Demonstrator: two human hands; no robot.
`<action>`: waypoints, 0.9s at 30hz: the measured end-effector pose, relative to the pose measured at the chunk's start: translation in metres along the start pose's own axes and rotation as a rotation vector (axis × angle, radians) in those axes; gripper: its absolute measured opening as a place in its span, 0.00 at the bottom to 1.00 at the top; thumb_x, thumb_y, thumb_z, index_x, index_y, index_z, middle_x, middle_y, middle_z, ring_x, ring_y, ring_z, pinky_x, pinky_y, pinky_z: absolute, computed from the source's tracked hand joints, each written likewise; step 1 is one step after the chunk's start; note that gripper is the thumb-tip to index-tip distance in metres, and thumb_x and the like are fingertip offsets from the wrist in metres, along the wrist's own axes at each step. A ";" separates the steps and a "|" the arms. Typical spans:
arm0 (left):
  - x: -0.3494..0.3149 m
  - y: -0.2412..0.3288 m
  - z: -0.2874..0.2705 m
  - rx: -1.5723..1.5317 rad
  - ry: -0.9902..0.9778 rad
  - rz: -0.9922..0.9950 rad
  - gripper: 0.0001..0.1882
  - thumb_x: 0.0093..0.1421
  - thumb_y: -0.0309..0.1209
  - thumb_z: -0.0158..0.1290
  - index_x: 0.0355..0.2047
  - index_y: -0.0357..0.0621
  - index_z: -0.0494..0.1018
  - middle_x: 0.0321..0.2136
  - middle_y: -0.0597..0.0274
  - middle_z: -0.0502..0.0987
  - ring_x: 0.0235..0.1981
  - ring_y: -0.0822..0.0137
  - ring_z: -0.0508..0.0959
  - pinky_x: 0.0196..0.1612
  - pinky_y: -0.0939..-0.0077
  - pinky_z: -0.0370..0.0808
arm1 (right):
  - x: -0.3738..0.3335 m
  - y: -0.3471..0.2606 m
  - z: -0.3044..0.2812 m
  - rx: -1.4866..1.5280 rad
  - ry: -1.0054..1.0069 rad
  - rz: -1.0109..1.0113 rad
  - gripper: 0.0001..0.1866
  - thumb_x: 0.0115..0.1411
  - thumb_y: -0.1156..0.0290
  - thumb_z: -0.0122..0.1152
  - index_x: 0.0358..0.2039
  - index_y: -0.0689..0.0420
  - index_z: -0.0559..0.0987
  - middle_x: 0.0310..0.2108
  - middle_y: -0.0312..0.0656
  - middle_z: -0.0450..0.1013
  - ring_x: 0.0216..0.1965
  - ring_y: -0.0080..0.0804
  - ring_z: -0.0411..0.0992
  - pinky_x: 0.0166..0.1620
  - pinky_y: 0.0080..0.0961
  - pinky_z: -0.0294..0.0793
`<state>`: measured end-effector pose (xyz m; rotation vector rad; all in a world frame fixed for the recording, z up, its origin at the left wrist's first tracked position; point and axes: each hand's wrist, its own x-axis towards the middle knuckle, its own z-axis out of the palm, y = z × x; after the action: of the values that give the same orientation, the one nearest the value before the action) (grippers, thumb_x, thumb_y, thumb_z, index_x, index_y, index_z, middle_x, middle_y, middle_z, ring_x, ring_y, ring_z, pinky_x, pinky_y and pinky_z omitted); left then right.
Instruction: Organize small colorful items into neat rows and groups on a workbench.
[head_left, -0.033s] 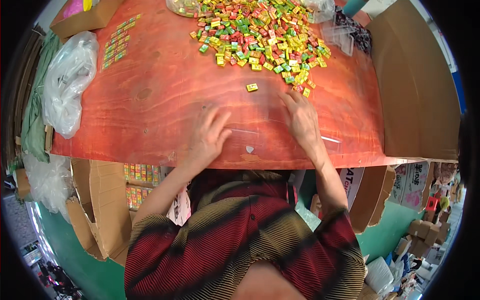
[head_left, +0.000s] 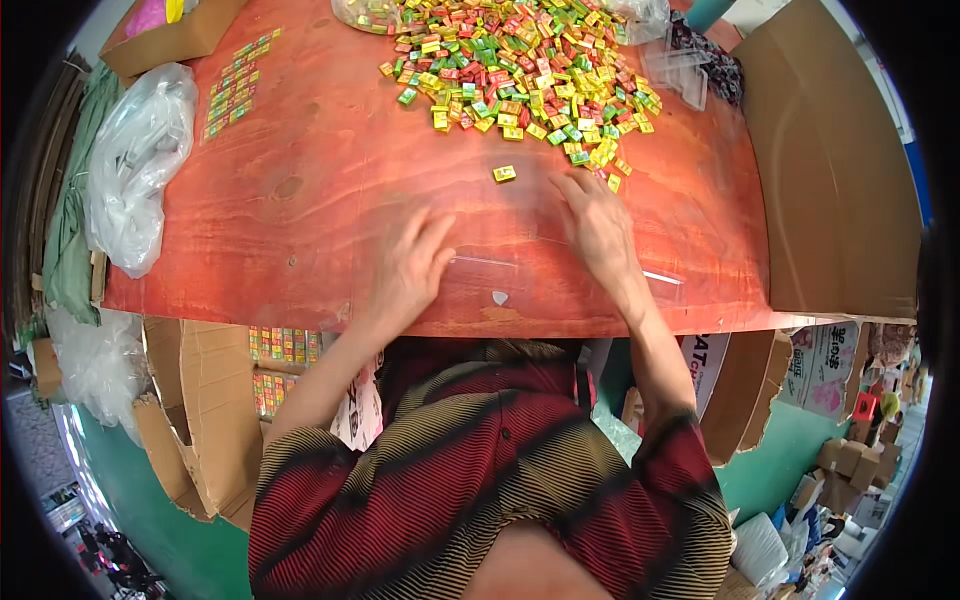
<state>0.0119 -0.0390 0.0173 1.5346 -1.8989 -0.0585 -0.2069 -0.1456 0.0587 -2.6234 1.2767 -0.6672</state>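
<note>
A large heap of small red, yellow, green and orange boxes (head_left: pixel 530 75) covers the far middle of the red wooden table (head_left: pixel 300 240). One yellow box (head_left: pixel 504 174) lies apart, in front of the heap and between my hands. My right hand (head_left: pixel 598 225) is over the table, its fingertips just short of the heap's near edge, by a loose yellow box (head_left: pixel 614 183). Its fingers are stretched out and nothing shows in them. My left hand (head_left: pixel 413 265) hovers nearer the table's front edge, fingers apart and holding nothing.
Rows of small boxes (head_left: pixel 238 85) are laid out at the far left, beside a clear plastic bag (head_left: pixel 140 160). A tall cardboard box (head_left: pixel 835 170) stands at the right edge. Below the front edge, an open carton (head_left: pixel 215 400) sits near packed boxes (head_left: pixel 283 345).
My left hand has shifted slightly left. My right hand has moved a little left and away from me. The lone yellow box stays put.
</note>
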 end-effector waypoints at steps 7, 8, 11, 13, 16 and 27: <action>-0.007 0.000 -0.022 -0.041 -0.295 0.003 0.18 0.49 0.32 0.55 0.41 0.43 0.70 0.44 0.50 0.66 0.49 0.50 0.64 0.48 0.55 0.62 | -0.013 -0.039 0.006 0.155 -0.151 -0.244 0.18 0.46 0.70 0.61 0.39 0.60 0.72 0.35 0.47 0.70 0.38 0.45 0.68 0.40 0.38 0.68; -0.014 0.002 -0.016 -0.014 -0.267 0.032 0.18 0.48 0.32 0.56 0.40 0.41 0.70 0.44 0.50 0.67 0.49 0.50 0.64 0.49 0.55 0.62 | -0.028 -0.048 0.011 0.057 -0.241 -0.233 0.19 0.45 0.69 0.62 0.39 0.60 0.72 0.35 0.46 0.69 0.38 0.43 0.68 0.41 0.37 0.66; -0.022 0.007 -0.009 0.009 -0.237 0.058 0.18 0.47 0.32 0.56 0.39 0.38 0.70 0.44 0.49 0.67 0.50 0.49 0.64 0.51 0.56 0.60 | -0.048 -0.060 0.026 -0.077 -0.333 -0.193 0.21 0.43 0.68 0.63 0.38 0.61 0.71 0.35 0.44 0.68 0.39 0.40 0.66 0.42 0.36 0.64; -0.026 0.011 -0.008 0.009 -0.232 0.052 0.19 0.46 0.31 0.56 0.38 0.36 0.69 0.43 0.49 0.67 0.50 0.49 0.64 0.52 0.57 0.60 | -0.052 -0.061 0.034 -0.047 -0.200 -0.187 0.20 0.42 0.69 0.63 0.36 0.61 0.70 0.33 0.44 0.67 0.38 0.40 0.65 0.41 0.34 0.63; -0.029 0.016 -0.020 0.050 -0.222 0.090 0.16 0.47 0.28 0.55 0.37 0.36 0.69 0.41 0.50 0.69 0.46 0.49 0.67 0.48 0.60 0.64 | -0.046 -0.060 0.036 0.049 -0.261 -0.236 0.18 0.42 0.71 0.60 0.36 0.61 0.70 0.34 0.44 0.67 0.37 0.40 0.65 0.41 0.34 0.63; -0.034 0.010 -0.022 0.135 -0.129 0.201 0.20 0.48 0.32 0.54 0.43 0.41 0.69 0.42 0.49 0.68 0.43 0.50 0.69 0.46 0.59 0.65 | -0.061 -0.046 0.039 0.067 -0.106 -0.364 0.19 0.44 0.74 0.56 0.41 0.58 0.72 0.36 0.42 0.68 0.38 0.35 0.67 0.40 0.32 0.65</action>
<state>0.0172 0.0022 0.0229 1.4483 -2.1892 0.0625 -0.1892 -0.0717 0.0185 -2.8170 0.7403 -0.5954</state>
